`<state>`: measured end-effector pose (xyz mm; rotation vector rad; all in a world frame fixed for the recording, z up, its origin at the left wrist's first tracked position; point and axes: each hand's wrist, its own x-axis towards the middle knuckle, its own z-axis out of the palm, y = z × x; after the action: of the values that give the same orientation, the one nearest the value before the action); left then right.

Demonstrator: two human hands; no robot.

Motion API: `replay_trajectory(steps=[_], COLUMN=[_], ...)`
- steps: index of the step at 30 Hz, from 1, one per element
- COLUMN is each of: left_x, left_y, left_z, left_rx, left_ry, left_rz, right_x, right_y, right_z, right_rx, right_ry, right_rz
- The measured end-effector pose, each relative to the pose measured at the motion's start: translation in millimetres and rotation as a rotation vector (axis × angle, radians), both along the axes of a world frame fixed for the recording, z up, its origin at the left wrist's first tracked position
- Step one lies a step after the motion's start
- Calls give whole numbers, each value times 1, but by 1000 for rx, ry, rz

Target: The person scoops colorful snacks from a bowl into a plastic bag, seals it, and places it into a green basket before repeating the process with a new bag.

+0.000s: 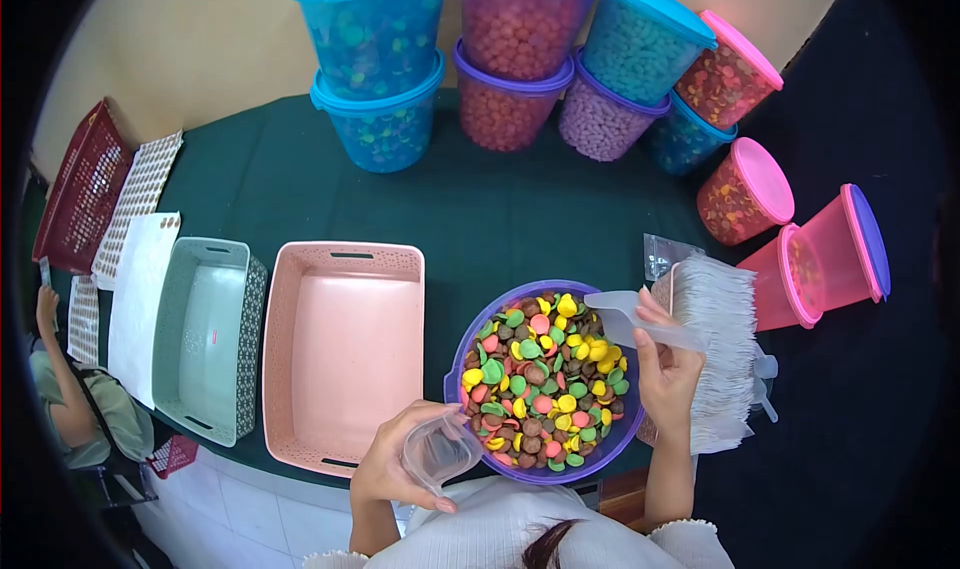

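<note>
My left hand (392, 459) is wrapped round a small clear plastic cup (442, 453), tilted beside the near left rim of a purple bowl (545, 475). Chocolate balls and flat yellow, green, pink and brown candies (540, 384) fill this bowl. In my right hand (664, 364) is a translucent plastic scoop (620, 314), gripped by its handle. Its blade reaches over the bowl's far right part, close above the candies. Right of that hand lies a long stack of thin, clear plastic pieces (718, 354).
Left of the bowl are a pink basket (345, 359) and a green basket (200, 339). Lidded candy tubs (375, 39) stand stacked along the back; pink tubs (835, 244) are at right. Sticker sheets (140, 194) and a red crate (85, 189) lie far left, near another person (85, 399).
</note>
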<state>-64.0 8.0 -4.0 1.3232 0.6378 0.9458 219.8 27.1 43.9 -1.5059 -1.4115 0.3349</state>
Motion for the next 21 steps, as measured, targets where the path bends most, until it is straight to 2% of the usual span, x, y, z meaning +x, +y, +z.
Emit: replay_trajectory(steps=[1,2,3,5,7,9,10,15,17,18,19,21], left_x=[0,-1,-2,-1,0,1,1,0,0,1,1,2], left_y=[1,1,2,5,3,0,-1,-7,-11,-13,-15,-19], left_z=[0,-1,-1,-3,-7,-7,-7,-5,-3,-2,-2,-4], left_rx=[-8,-22,-13,-3,12,-5,-14,-1,32,38,47,55], left_ry=[-3,-3,-9,-22,21,-8,-40,-21,4,11,16,30], left_rz=[-12,-13,-20,-22,48,51,56,64,66,63,60,57], right_x=[2,-3,-3,-1,-1,5,15,17,13,10,9,8], right_y=[3,7,8,12,16,24,29,27,19,18,14,7], right_z=[-1,-2,-4,-8,-7,-7,-12,0,9,14,16,20], right_rx=[0,-4,-12,-24,-22,-132,-177,-255,-189,-3,2,33], right_ry=[-38,193,191,-56,-100,256,278,317,-28,-294,-291,-448], right_rz=[46,58,58,212,259,229,317,405,361,360,361,306])
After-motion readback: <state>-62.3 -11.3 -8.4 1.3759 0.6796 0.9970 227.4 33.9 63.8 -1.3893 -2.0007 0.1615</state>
